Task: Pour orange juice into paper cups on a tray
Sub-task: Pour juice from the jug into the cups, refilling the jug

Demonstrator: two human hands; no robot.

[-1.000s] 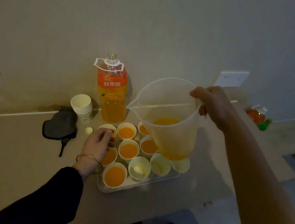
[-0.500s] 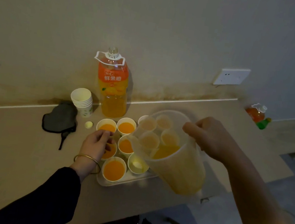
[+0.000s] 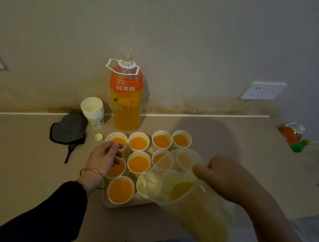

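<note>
Step in hand: filling the near and right-hand cups, by the look of it; jug lip is lined up over an unfilled cup, and no stream can be made out.
Right hand [image 3: 225, 179]: fingers wrapped round the handle of the jug [image 3: 193, 211], holding it tilted to the left above the near right part of the tray [image 3: 105, 201].
Left hand [image 3: 103, 158]: fingers curled, tips pinching the near rim of the far-left cup [image 3: 117, 140], apparently to steady it.
Juice [image 3: 181, 191]: a shallow pool low in the clear jug, lying toward the lip.
Cups [image 3: 139, 163]: eight show orange fill, in the far rows and the left column; several pale ones show through the jug wall, fill level unclear.
Target cup [image 3: 140, 186]: near row, just beside the near-left filled cup, under the jug lip, pale inside.
Tray position: on the surface [image 3: 20, 154], close to its near edge.
Nearby: open bottle [image 3: 126, 96] against the wall, its cap [image 3: 98, 137] and spare cups [image 3: 93, 111] beside it.
Next move: more tilt, applied slowly, lip kept centred over the target cup.
Risk: low juice level calls for a steep tilt; a surge could overshoot the rim.
</note>
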